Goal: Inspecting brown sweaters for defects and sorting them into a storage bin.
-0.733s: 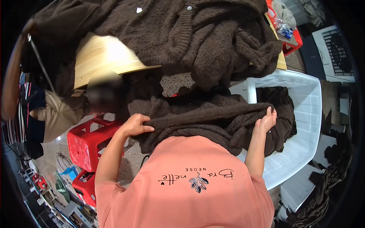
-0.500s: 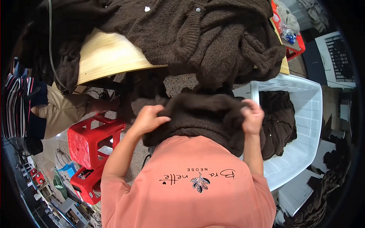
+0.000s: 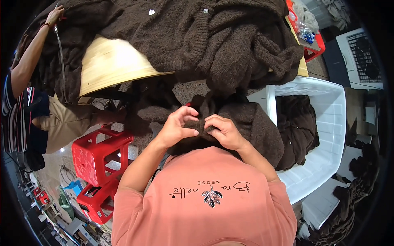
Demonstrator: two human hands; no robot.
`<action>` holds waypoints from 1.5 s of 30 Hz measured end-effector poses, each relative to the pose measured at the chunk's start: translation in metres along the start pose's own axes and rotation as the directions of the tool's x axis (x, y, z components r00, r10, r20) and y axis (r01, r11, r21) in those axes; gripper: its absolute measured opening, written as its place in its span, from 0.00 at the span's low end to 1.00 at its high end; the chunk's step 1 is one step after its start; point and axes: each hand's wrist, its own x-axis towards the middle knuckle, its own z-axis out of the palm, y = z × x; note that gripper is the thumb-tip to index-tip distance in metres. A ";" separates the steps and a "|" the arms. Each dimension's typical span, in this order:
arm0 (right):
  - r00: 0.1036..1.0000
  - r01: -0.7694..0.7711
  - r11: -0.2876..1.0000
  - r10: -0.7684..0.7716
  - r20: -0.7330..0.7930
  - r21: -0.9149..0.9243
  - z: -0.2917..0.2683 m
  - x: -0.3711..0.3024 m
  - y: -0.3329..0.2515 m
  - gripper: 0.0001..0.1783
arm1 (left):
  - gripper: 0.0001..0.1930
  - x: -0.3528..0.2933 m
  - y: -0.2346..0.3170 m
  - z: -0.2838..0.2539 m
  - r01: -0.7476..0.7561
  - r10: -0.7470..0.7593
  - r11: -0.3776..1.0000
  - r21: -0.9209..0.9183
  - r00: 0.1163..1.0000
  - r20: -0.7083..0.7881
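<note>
A dark brown knitted garment (image 3: 250, 127) hangs bunched in front of my chest. My left hand (image 3: 177, 127) pinches its upper edge from the left, and my right hand (image 3: 223, 131) grips the same edge right beside it, fingertips almost touching. The garment's lower part drapes over my lap toward the right. A large heap of the same brown knitwear (image 3: 213, 41) covers the wooden table (image 3: 111, 65) beyond my hands.
A white plastic crate (image 3: 328, 135) at my right holds more brown garments (image 3: 297, 127). Red plastic stools (image 3: 98, 156) stand at the lower left. Another person (image 3: 33, 102) in a striped top sits at the left, one hand (image 3: 55, 15) on the heap.
My hands were spread wide along the garment's edge; they have come together at the middle, folding the brown knit in on itself.
</note>
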 end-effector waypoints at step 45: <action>0.833 0.382 0.810 -0.510 -0.215 -0.445 0.012 -0.004 -0.008 0.13 | 0.02 0.003 -0.010 0.028 0.029 -0.057 0.948 -0.318 0.995 -0.079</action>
